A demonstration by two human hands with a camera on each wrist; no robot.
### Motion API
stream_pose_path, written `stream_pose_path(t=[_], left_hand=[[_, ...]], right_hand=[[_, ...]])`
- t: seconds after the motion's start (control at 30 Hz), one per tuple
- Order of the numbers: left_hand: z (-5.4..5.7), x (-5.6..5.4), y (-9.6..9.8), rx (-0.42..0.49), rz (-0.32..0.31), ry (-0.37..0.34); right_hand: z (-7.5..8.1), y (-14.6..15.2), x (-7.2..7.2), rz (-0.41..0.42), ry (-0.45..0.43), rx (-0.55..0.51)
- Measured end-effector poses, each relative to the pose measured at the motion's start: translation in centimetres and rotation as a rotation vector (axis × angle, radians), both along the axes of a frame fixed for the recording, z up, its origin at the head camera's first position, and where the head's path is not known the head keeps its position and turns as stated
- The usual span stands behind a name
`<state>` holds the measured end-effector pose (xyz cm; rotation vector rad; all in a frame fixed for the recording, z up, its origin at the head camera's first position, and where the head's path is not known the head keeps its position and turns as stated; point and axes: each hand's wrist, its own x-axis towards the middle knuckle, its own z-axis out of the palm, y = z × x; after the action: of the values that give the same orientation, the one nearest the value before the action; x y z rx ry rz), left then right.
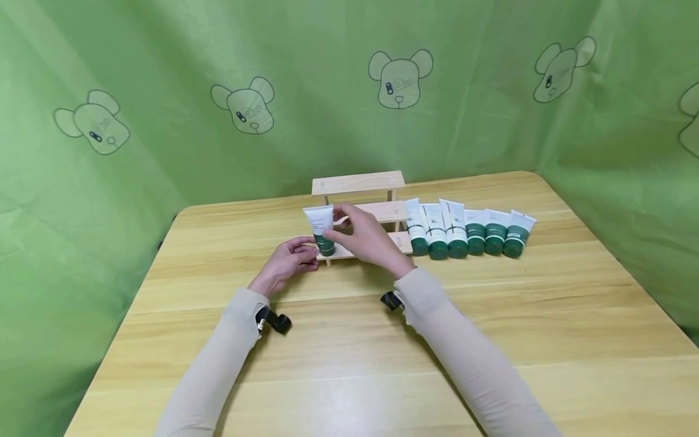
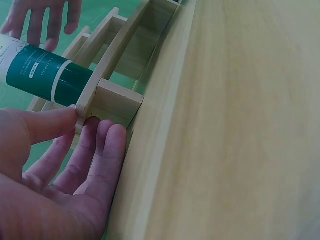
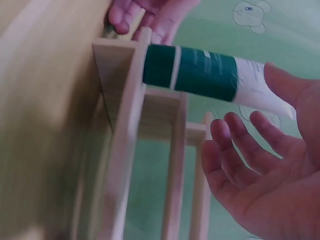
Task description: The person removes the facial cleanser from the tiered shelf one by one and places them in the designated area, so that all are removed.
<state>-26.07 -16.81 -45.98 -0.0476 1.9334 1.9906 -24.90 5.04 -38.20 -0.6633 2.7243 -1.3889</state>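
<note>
A green-and-white squeeze tube (image 1: 323,230) stands upright on its cap at the left end of the lowest step of a three-tier wooden display stand (image 1: 358,182). My left hand (image 1: 289,260) pinches that step's left end, thumb (image 2: 60,122) on the upper edge and fingers (image 2: 107,155) beneath. Beside the tube is my right hand (image 1: 367,235), its fingers (image 3: 240,150) spread and relaxed. Its thumb (image 3: 281,85) overlaps the tube's white end in the right wrist view, and the fingers are not wrapped around it.
Several more squeeze tubes (image 1: 457,229) lie in a row to the right of the stand, green caps toward me. All of this is on a wood-grain table (image 1: 338,364). A green curtain (image 1: 327,121) with bear-head drawings hangs behind and along both sides.
</note>
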Motion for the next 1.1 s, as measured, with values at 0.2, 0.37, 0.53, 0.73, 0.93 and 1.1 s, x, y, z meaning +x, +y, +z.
stream_pose_path(t=[0.2, 0.37, 0.53, 0.73, 0.93, 1.1], left_hand=[[0.0, 0.0, 0.0, -0.005, 0.004, -0.003], [0.2, 0.1, 0.0, -0.006, 0.010, -0.008], [0.2, 0.1, 0.1, 0.001, 0.010, -0.010], [0.3, 0.2, 0.1, 0.014, 0.014, -0.022], [0.3, 0.3, 0.0, 0.022, 0.016, -0.023], [0.2, 0.2, 0.0, 0.021, 0.013, -0.018]], right_hand=[[-0.9, -0.7, -0.1, 0.007, 0.025, -0.047], [-0.9, -0.7, -0.1, -0.028, 0.034, -0.062], [-0.1, 0.2, -0.1, -0.048, 0.044, -0.043], [1.7, 2.1, 0.3, -0.088, 0.030, -0.036], [3.7, 4.4, 0.9, -0.118, 0.045, -0.038], [5.0, 6.7, 1.4, -0.153, 0.061, -0.022]])
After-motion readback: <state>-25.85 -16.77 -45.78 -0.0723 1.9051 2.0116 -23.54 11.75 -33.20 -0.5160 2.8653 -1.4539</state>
